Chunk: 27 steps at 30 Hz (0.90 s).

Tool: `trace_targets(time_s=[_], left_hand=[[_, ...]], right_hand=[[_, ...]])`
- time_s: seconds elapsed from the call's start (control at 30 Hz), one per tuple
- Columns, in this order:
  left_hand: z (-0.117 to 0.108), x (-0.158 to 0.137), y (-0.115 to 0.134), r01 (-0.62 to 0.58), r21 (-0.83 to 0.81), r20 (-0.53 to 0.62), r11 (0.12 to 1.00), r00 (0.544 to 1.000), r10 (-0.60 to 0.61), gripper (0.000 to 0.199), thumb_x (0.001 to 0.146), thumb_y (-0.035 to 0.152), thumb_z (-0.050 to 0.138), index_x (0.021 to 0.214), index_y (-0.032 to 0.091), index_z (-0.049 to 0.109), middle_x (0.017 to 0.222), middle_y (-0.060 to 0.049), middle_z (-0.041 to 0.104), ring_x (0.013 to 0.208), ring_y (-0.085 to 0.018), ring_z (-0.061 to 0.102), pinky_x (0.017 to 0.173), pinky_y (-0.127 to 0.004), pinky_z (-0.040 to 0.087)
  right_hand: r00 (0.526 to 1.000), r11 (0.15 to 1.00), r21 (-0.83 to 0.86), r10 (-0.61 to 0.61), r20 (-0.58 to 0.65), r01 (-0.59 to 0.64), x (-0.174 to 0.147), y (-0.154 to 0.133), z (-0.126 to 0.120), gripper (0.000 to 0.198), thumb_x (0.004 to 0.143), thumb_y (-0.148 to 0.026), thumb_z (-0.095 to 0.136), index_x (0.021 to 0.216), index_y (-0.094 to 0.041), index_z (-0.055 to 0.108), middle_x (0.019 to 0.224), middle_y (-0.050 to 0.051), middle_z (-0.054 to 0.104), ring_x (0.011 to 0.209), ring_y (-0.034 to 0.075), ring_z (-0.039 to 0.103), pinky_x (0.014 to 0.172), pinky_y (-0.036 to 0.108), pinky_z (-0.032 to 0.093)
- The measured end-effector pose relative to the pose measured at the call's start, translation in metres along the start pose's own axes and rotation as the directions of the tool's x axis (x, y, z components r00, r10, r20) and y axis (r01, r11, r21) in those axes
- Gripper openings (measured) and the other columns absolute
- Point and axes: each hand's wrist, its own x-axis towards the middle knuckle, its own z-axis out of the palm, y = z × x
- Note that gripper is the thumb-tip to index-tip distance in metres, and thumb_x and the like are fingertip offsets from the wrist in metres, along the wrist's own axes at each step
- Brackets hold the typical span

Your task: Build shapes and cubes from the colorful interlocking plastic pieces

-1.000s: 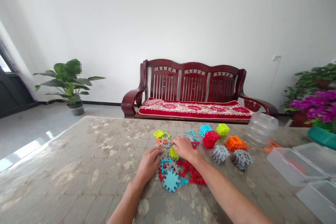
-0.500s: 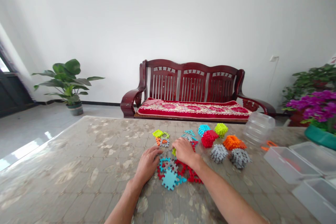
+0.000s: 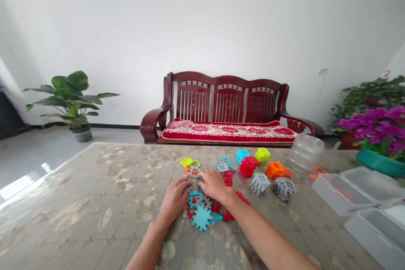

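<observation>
My left hand [image 3: 175, 196] rests on the table at the left edge of a loose group of notched plastic interlocking tiles, its fingers stretched toward the gap between my hands. Opposite it, my right hand [image 3: 213, 183] is bent over the group with its fingertips curled down and drawn together. Whatever lies under those fingertips is mostly hidden. Nearest me is a light blue square tile [image 3: 201, 218], among red tiles [image 3: 238, 202] and a grey tile [image 3: 204, 201]. Just beyond my fingers are orange and grey tiles [image 3: 191, 171] and a yellow-green tile [image 3: 187, 162].
Rounded clusters of tiles stand to the right: red [image 3: 248, 166], orange [image 3: 277, 171] and grey [image 3: 260, 184]. Farther right are a clear plastic jar [image 3: 306, 152], translucent bins [image 3: 340, 194] and a flower pot [image 3: 379, 162]. A wooden bench [image 3: 228, 97] stands behind the table.
My right hand has moved left, closer to my left hand. The yellow-green piece that showed under its fingers is now hidden. The camera view has turned slightly right.
</observation>
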Motion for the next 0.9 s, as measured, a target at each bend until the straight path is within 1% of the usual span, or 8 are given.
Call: trace_targets(time_s=[0.03, 0.1, 0.2, 0.33, 0.5, 0.6, 0.77, 0.9], left_hand=[[0.000, 0.000, -0.001, -0.004, 0.000, -0.003, 1.000, 1.000, 0.004, 0.034, 0.083, 0.013, 0.048, 0.104, 0.021, 0.073, 0.124, -0.009, 0.069, 0.117, -0.023, 0.063, 0.105, -0.043, 0.047], [0.000, 0.000, -0.002, -0.013, -0.002, -0.006, 1.000, 1.000, 0.013, 0.033, 0.083, 0.013, 0.049, 0.103, 0.022, 0.073, 0.122, -0.008, 0.069, 0.116, -0.023, 0.063, 0.104, -0.042, 0.048], [0.001, 0.001, -0.003, -0.022, -0.003, -0.009, 1.000, 1.000, 0.022, 0.033, 0.081, 0.012, 0.049, 0.101, 0.023, 0.074, 0.120, -0.007, 0.070, 0.114, -0.022, 0.064, 0.103, -0.041, 0.049], [0.002, 0.001, -0.004, -0.026, -0.007, -0.023, 1.000, 0.999, 0.025, 0.033, 0.082, 0.013, 0.049, 0.102, 0.023, 0.074, 0.120, -0.007, 0.070, 0.114, -0.022, 0.064, 0.103, -0.042, 0.049], [0.002, 0.001, -0.004, -0.029, -0.013, -0.018, 0.999, 0.999, 0.029, 0.033, 0.082, 0.013, 0.049, 0.102, 0.023, 0.074, 0.121, -0.007, 0.070, 0.114, -0.022, 0.064, 0.103, -0.041, 0.049], [0.001, 0.001, -0.002, -0.014, -0.015, -0.005, 1.000, 1.000, 0.014, 0.033, 0.082, 0.013, 0.050, 0.102, 0.023, 0.074, 0.121, -0.007, 0.070, 0.115, -0.022, 0.063, 0.104, -0.042, 0.048], [-0.003, 0.001, 0.002, 0.012, -0.004, 0.014, 1.000, 1.000, -0.011, 0.032, 0.084, 0.014, 0.049, 0.103, 0.023, 0.074, 0.122, -0.008, 0.069, 0.117, -0.023, 0.062, 0.105, -0.042, 0.046], [-0.005, 0.001, 0.004, 0.020, -0.008, 0.016, 1.000, 1.000, -0.020, 0.032, 0.083, 0.013, 0.050, 0.103, 0.023, 0.074, 0.122, -0.007, 0.069, 0.118, -0.022, 0.062, 0.105, -0.039, 0.046]], right_hand=[[1.000, 1.000, -0.002, 0.003, -0.014, -0.003, 0.003, -0.001, 0.000, 0.031, 0.087, -0.023, 0.055, 0.115, -0.022, 0.067, 0.114, 0.008, 0.070, 0.108, 0.022, 0.060, 0.094, 0.032, 0.042], [0.999, 0.999, -0.006, -0.033, -0.033, 0.033, 0.008, -0.003, 0.002, 0.032, 0.087, -0.021, 0.054, 0.117, -0.022, 0.065, 0.120, 0.007, 0.067, 0.112, 0.021, 0.059, 0.096, 0.031, 0.042], [0.996, 0.995, -0.040, -0.089, -0.018, 0.088, 0.015, -0.005, 0.006, 0.028, 0.088, -0.019, 0.052, 0.113, -0.023, 0.066, 0.116, 0.005, 0.069, 0.110, 0.020, 0.060, 0.095, 0.030, 0.043], [0.998, 0.995, -0.079, -0.060, -0.004, 0.060, 0.021, -0.008, 0.009, 0.023, 0.090, -0.019, 0.050, 0.103, -0.021, 0.069, 0.109, 0.007, 0.070, 0.103, 0.021, 0.063, 0.090, 0.031, 0.046], [1.000, 0.995, -0.100, -0.027, -0.003, 0.027, 0.025, -0.014, 0.008, 0.026, 0.090, -0.014, 0.048, 0.100, -0.019, 0.071, 0.109, 0.010, 0.070, 0.103, 0.022, 0.065, 0.088, 0.032, 0.048], [1.000, 0.996, -0.092, -0.020, -0.010, 0.019, 0.025, -0.014, 0.005, 0.025, 0.089, -0.013, 0.049, 0.098, -0.018, 0.072, 0.107, 0.011, 0.070, 0.102, 0.022, 0.065, 0.087, 0.031, 0.048], [0.999, 0.999, -0.050, -0.022, -0.047, 0.019, 0.012, 0.002, -0.004, 0.022, 0.090, -0.016, 0.050, 0.096, -0.020, 0.071, 0.104, 0.006, 0.070, 0.099, 0.019, 0.064, 0.085, 0.027, 0.047], [0.989, 0.998, 0.049, -0.034, -0.141, 0.041, -0.014, 0.026, -0.013, 0.022, 0.088, -0.010, 0.050, 0.094, -0.021, 0.069, 0.103, 0.004, 0.069, 0.100, 0.016, 0.062, 0.088, 0.026, 0.045]])
